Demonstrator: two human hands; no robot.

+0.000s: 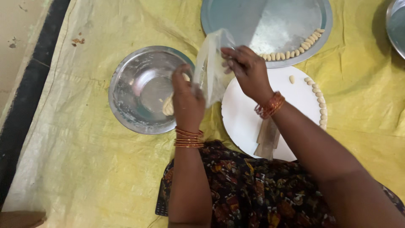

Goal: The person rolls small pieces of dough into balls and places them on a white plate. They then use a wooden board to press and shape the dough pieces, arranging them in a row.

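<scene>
Between two hands (187, 99) (249, 69), one clear plastic bag (209, 67).

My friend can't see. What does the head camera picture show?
Two hands, left and right, hold a clear plastic bag above a steel bowl with dough. Small dough pieces line a white board and a round steel tray on a yellow sheet.
</scene>
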